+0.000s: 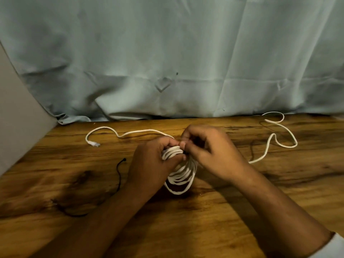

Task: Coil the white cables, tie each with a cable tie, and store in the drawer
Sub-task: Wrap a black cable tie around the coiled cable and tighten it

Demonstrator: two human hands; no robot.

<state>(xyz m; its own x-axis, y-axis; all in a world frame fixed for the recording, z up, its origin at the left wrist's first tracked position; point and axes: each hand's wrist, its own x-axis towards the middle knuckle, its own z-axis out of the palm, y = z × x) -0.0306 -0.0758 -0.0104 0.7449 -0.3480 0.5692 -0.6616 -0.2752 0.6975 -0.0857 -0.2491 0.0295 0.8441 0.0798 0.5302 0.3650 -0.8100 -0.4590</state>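
Observation:
A coil of white cable (181,175) stands on the wooden table (204,220) between my hands. My left hand (150,164) grips the coil's top from the left. My right hand (208,151) pinches a small black cable tie (184,156) against the top of the coil; most of the tie is hidden by my fingers. One loose white cable end with a plug (94,144) trails off to the left. A further loose white cable (275,138) snakes over the table at the right.
A second black cable tie (119,174) lies on the table to the left of my left hand. A pale blue-grey cloth (167,62) hangs along the table's far edge. A grey panel (16,118) stands at the left.

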